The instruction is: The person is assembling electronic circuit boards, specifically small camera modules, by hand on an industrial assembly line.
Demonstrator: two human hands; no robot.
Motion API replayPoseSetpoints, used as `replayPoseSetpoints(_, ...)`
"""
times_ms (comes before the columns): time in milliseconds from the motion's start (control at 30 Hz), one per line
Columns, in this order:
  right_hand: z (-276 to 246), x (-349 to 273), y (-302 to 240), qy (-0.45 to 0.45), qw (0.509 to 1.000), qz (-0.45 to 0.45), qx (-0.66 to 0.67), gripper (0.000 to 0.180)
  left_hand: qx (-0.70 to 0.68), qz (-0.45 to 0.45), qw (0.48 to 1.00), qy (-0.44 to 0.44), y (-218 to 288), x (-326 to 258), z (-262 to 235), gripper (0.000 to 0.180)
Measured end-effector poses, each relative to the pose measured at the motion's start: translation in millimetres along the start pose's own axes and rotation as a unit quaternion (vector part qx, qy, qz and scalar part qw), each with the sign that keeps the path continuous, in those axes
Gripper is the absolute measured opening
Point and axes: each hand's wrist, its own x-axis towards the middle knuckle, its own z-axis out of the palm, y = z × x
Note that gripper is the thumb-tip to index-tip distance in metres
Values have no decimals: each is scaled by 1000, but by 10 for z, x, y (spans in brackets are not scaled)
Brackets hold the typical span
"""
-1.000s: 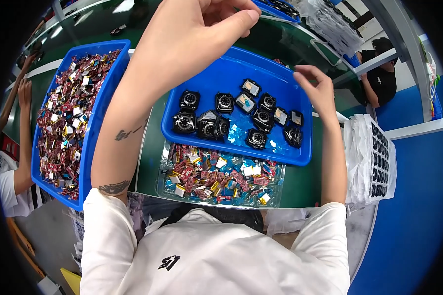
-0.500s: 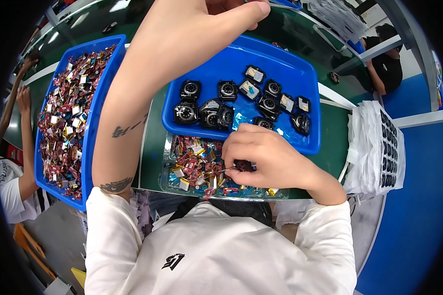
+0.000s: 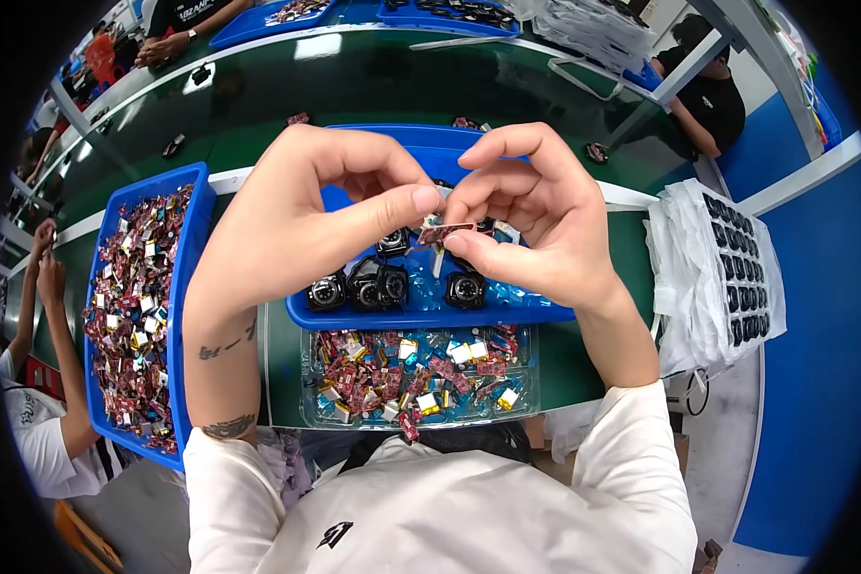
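Both my hands meet in front of me above a blue tray (image 3: 301, 308). Between the thumb and fingers of my right hand (image 3: 545, 230) is a small red circuit board (image 3: 446, 231), with pale parts hanging below it. The thumb and forefinger of my left hand (image 3: 349, 196) pinch together at the board's upper left edge; what lies between them is hidden. Black watch cases (image 3: 378, 285) with round lens-like backs lie in the tray under my hands, partly covered by them. Nearer me, a clear plastic tray (image 3: 306, 407) holds many red boards and white-and-yellow battery pieces.
A long blue bin (image 3: 199, 239) heaped with red boards and batteries stands at left. White sheets with rows of black pieces (image 3: 737, 268) are stacked at right. Across the green table (image 3: 373, 86) lie more blue trays (image 3: 277, 29). Co-workers sit at left, far left and far right.
My left hand has come back toward me from the far side, and my right hand has risen from the clear tray. They now meet at the red board. The view has shifted.
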Motion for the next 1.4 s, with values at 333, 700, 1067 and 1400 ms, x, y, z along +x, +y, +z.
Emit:
replayPoseSetpoints(333,-108,15,33,47,994,-56,-87,19,-39,-1,999,1,-67,53,36,13)
replayPoseSetpoints(700,-124,6,22,72,997,4,-29,17,-69,-47,996,15,-51,135,179,13)
replayPoseSetpoints(1067,-213,20,-15,105,992,26,-72,11,-167,0,985,49,-142,122,205,16)
replayPoseSetpoints(1400,-196,21,50,112,994,18,11,10,-91,-79,992,35,-70,133,200,14)
